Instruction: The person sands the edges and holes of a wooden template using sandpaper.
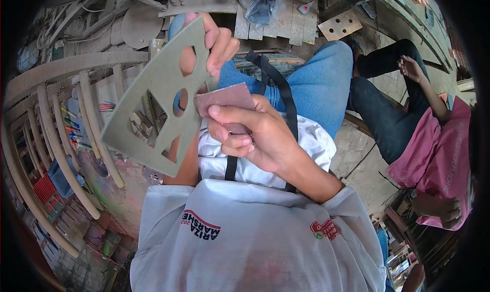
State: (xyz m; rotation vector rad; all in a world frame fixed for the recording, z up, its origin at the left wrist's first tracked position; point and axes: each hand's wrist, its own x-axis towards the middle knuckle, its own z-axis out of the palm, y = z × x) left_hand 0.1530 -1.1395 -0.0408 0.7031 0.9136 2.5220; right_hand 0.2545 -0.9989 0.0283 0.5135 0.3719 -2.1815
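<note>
Held, left: your left hand closes on the upper right edge of one grey-green panel, fingers curled round it, part of the hand visible through a cutout. Panel: flat, tilted, pierced by several cutouts, some triangular, one round near the middle; it is raised above your left thigh and in front of your left forearm.

Held, right: your right hand is partly closed, pinching one reddish-brown sheet between thumb and fingers. The sheet's left end meets the panel's right edge, beside the round cutout.

Beyond your knees: pale slats, bearing one clear bag with a dark item inside, and one small white bottle with red on it. To their right, one board with round holes.

To your left: one curved wooden frame with long bars; coloured pens, seen between the bars.

To your right: one person in a pink top and dark trousers.
</note>
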